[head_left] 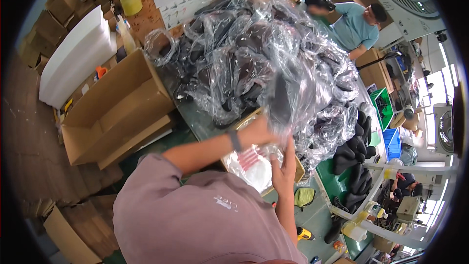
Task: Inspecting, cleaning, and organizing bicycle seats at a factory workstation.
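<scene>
A dark, saddle-shaped piece in a clear plastic bag (286,99) stands up in front of me, blurred by motion. My left hand (260,131), with a dark band on its wrist, is closed at the lower end of this bag; its fingertips are smeared. My right hand (284,170) is at the same end, fingers pointing up against the plastic and thumb apart; whether it grips the film I cannot tell. Under my hands stands a small cardboard box (300,174) with a stack of clear plastic bags (254,170) printed in red.
A large heap of bagged dark saddles (220,63) covers the table ahead. Unbagged black saddles (355,154) lie to the right. An open cardboard carton (115,112) stands left, beside white foam sheets (73,63). A co-worker (354,27) is beyond the heap. A yellow-and-black tool (305,233) lies near my right arm.
</scene>
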Motion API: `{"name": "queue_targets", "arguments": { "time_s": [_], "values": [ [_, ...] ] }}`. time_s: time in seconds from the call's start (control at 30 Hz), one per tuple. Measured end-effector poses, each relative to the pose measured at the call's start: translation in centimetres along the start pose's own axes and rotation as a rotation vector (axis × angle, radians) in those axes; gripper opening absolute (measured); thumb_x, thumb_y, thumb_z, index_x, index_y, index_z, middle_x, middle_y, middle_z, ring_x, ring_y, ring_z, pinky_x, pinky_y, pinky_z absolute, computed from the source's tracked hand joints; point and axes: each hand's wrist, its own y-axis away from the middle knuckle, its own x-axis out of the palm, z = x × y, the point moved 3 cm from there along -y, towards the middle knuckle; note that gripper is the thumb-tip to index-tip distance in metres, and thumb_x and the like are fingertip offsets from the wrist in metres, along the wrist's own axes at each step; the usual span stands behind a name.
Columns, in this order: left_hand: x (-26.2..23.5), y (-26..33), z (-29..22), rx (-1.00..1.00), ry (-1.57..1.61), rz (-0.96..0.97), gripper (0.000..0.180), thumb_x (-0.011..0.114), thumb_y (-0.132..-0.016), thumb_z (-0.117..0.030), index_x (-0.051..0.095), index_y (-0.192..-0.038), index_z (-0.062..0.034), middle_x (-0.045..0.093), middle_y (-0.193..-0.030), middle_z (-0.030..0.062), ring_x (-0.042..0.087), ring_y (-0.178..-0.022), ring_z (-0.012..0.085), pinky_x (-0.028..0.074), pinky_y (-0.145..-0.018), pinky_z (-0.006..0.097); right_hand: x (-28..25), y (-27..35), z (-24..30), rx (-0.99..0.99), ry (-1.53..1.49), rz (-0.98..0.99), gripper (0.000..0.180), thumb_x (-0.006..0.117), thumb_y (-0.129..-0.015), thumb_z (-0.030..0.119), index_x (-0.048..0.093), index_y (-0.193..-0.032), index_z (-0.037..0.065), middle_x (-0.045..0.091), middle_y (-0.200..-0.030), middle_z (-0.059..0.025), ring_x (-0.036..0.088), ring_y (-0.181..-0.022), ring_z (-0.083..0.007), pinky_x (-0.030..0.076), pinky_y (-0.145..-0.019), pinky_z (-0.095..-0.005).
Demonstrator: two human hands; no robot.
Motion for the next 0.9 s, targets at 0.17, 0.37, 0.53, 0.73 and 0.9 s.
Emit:
{"name": "queue_targets", "arguments": {
  "time_s": [0.17,0.37,0.53,0.73,0.9],
  "values": [
    [-12.5,-19.0,-1.5,-0.060,0.787,-0.200,0.012,0.075,-0.104,-0.019,0.074,-0.107,-0.0074,0.076,-0.095,0.0045,0.073,-0.082,0.0166,0.061,-0.077,0.032,-2.6,2.7,2.3,-0.084,0.288,0.083,0.069,0.075,-0.100,0.001,0.051,-0.164,0.002,0.055,-0.166,-0.0220,0.057,-0.151,-0.0353,0.050,-0.121,-0.0443],
    [-17.4,-24.0,5.0,0.182,0.547,-0.867,0.048,0.065,-0.103,-0.001,0.055,-0.151,-0.0013,0.078,-0.103,0.0184,0.072,-0.074,0.0199,0.054,-0.055,0.030,-8.1,15.0,-11.3,0.228,0.382,0.041,0.061,0.082,-0.099,0.014,0.061,-0.155,0.002,0.074,-0.141,-0.0218,0.074,-0.125,-0.0327,0.059,-0.105,-0.0422],
    [7.5,-6.2,12.4,0.097,-0.110,-0.441,0.019,0.064,-0.114,-0.014,0.069,-0.129,-0.0031,0.069,-0.091,0.0001,0.054,-0.071,0.0061,0.045,-0.063,0.025,-17.4,27.6,-27.5,0.642,-0.007,-0.421,0.055,0.081,-0.101,0.017,0.065,-0.149,-0.004,0.080,-0.123,-0.0188,0.077,-0.107,-0.0238,0.062,-0.095,-0.0391],
    [24.9,11.4,21.1,-0.194,-0.678,0.576,0.041,0.078,-0.102,-0.022,0.073,-0.142,-0.0160,0.083,-0.105,0.0066,0.080,-0.085,0.0266,0.063,-0.077,0.040,-31.6,23.1,-42.4,0.714,-0.232,-0.661,0.057,0.078,-0.105,0.025,0.060,-0.151,-0.004,0.075,-0.099,-0.0075,0.068,-0.080,-0.0136,0.057,-0.070,-0.0300],
    [25.1,12.6,21.8,-0.367,-0.915,0.621,0.044,0.076,-0.103,-0.024,0.070,-0.146,-0.0152,0.082,-0.117,0.0077,0.079,-0.097,0.0288,0.062,-0.084,0.043,-38.0,9.0,-54.9,0.717,-0.706,-0.740,0.064,0.081,-0.103,0.029,0.059,-0.153,-0.002,0.075,-0.121,-0.0135,0.073,-0.087,-0.0212,0.064,-0.078,-0.0368]
  ]
}}
